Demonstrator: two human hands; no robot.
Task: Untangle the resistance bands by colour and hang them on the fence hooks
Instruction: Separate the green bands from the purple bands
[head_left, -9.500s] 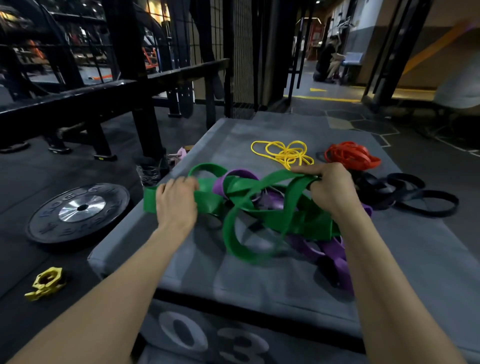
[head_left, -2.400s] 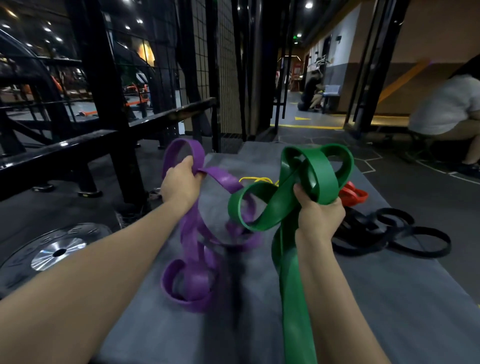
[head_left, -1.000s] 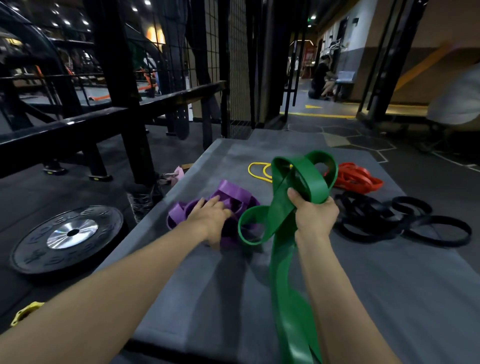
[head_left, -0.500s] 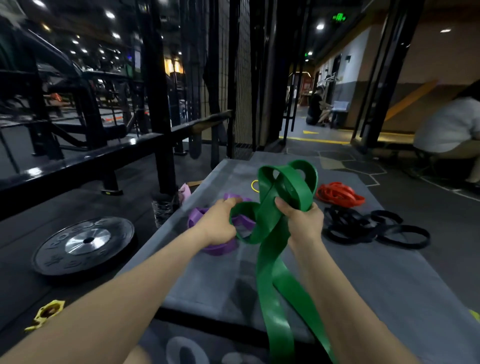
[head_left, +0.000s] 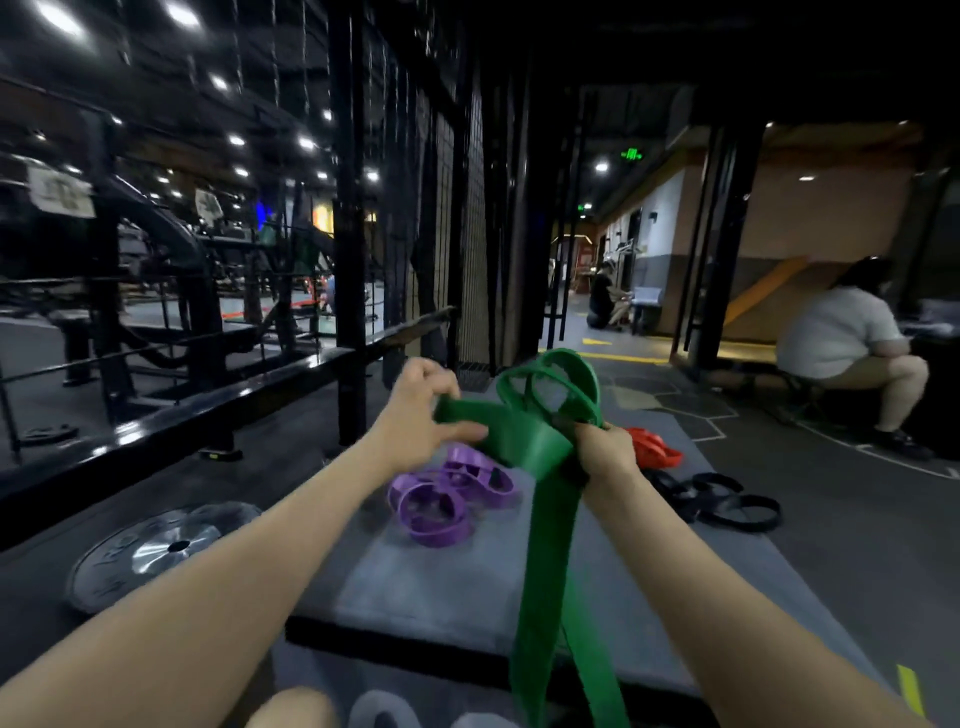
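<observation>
Both hands hold the wide green band (head_left: 545, 525) up above the grey padded box (head_left: 441, 577). My left hand (head_left: 418, 415) pinches one flat strand of it. My right hand (head_left: 602, 452) grips its bunched loops, and long tails hang down past the box's front edge. The purple bands (head_left: 447, 493) lie in a coiled heap on the box below my left hand. Red bands (head_left: 652, 447) and black bands (head_left: 722, 501) lie on the box to the right. The black wire fence (head_left: 441, 208) rises beyond the box; I cannot make out its hooks.
A black rail (head_left: 171, 415) runs along the left of the box. A weight plate (head_left: 156, 551) lies on the floor at lower left. A person in a white shirt (head_left: 847, 338) sits at the right; another sits far down the corridor.
My left hand left the purple heap and took hold of the green band. The green band rose, and my view tilted up toward the fence.
</observation>
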